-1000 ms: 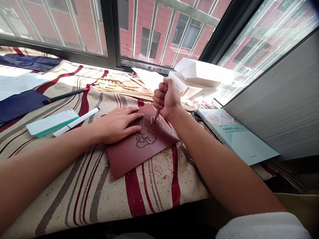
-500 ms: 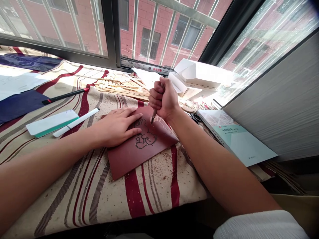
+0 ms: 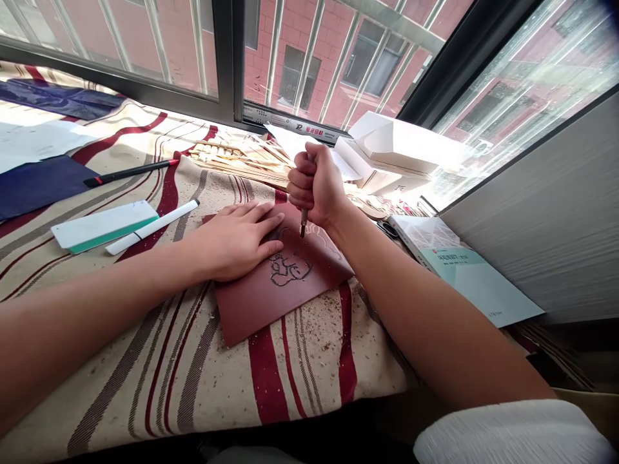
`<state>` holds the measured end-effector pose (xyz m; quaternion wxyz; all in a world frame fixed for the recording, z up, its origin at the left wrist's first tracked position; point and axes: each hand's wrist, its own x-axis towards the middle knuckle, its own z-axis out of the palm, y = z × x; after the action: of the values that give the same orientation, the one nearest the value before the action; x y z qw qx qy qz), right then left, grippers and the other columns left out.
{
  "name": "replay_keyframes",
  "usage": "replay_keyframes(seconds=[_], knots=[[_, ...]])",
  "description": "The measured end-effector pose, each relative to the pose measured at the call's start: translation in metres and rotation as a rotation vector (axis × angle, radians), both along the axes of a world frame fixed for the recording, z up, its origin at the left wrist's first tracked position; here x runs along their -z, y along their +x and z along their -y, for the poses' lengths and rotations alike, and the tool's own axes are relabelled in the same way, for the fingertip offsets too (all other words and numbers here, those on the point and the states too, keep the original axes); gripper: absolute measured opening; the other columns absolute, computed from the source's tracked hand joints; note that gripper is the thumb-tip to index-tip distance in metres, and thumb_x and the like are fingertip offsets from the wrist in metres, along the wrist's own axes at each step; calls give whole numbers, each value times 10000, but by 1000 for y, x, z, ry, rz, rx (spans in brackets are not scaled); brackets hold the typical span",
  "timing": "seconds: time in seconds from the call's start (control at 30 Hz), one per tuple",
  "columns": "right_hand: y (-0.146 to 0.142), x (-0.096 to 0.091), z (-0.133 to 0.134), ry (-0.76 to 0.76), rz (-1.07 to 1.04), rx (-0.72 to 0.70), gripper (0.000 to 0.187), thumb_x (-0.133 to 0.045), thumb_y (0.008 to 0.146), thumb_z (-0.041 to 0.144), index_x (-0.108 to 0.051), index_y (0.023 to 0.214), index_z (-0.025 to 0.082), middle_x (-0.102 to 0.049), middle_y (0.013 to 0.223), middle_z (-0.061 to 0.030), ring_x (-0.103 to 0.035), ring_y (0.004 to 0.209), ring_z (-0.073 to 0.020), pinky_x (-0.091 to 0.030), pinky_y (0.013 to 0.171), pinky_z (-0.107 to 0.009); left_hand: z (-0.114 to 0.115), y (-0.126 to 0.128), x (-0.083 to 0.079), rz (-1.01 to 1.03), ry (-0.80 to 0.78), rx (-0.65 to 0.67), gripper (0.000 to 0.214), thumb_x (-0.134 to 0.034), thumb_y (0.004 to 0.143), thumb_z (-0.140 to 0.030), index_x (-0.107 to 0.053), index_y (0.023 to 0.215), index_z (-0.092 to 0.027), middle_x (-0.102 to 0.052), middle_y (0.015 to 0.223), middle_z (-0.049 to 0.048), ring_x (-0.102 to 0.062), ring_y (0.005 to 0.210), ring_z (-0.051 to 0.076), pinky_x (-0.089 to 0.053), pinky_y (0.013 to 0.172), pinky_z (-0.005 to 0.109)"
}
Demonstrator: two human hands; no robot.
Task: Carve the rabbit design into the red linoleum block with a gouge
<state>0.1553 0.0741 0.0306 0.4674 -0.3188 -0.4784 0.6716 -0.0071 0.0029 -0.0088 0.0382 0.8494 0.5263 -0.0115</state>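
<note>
Right in the middle, folks, we've got a carving block lying on the cloth, our left hand resting on top of it and our right hand above it, carving tool pointing down onto the block. Left of the block we have a marker pen just beside a flat strip, and a pen behind them. Over on the right, a book, scissors by its corner. Behind the block, wooden slats and a cardboard box, right up against the window frame.
</note>
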Motion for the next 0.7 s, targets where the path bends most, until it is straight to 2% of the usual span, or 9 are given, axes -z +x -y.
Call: replay_keyframes(seconds=[0.1,0.23,0.27,0.33,0.43,0.53,0.6,0.7], knots=[[-14,-4,4,22,136,21,522,-444,1108,406,-248,650,251,-159,519,104,-66,444,-62,-70,389,-224,2,1,-1,4,-4,-7,676,-258,1114,-532,-354,1716,-240,-297,1816,94,-312,1659,351,-244,1351,517],[-15,1,-4,-60,96,287,496,-445,1109,404,-244,680,258,-183,533,104,-96,437,-63,-91,392,-221,1,1,-2,10,-3,2,675,-237,1110,-511,-367,1711,-232,-286,1820,101,-291,1668,350,-239,1353,527],[-11,3,-6,-74,61,315,498,-436,1111,424,-236,685,260,-177,537,103,-95,440,-68,-91,391,-221,0,1,-2,14,-8,4,679,-233,1108,-511,-362,1713,-231,-276,1823,105,-284,1671,352,-236,1354,533],[-4,6,-8,-61,7,251,527,-442,1106,493,-225,685,261,-157,547,102,-81,451,-76,-86,388,-221,-1,1,-2,21,-17,0,685,-236,1103,-509,-358,1715,-229,-268,1825,110,-277,1673,358,-235,1353,544],[3,5,-5,-2,12,-19,597,-503,1068,608,-224,675,256,-143,569,98,-65,473,-79,-93,386,-211,0,2,-3,34,-20,-21,678,-244,1097,-498,-376,1709,-238,-307,1812,103,-318,1653,363,-257,1343,554],[0,2,-3,5,53,-171,591,-530,1058,588,-237,670,253,-147,574,97,-55,478,-79,-97,384,-206,1,1,-4,44,-23,-21,673,-241,1098,-490,-377,1709,-242,-323,1806,95,-328,1647,360,-263,1340,554],[-4,2,-5,-32,59,-121,556,-505,1073,526,-241,668,253,-142,557,103,-43,469,-78,-78,380,-211,1,0,-3,49,-16,-11,671,-235,1100,-488,-383,1706,-241,-311,1812,89,-317,1652,359,-258,1343,548],[-6,7,-12,-128,15,126,523,-455,1093,470,-228,673,255,-138,521,114,-42,446,-78,-66,377,-216,-1,-1,-1,50,-7,6,678,-220,1101,-494,-383,1706,-235,-275,1825,88,-297,1662,358,-245,1351,542]])
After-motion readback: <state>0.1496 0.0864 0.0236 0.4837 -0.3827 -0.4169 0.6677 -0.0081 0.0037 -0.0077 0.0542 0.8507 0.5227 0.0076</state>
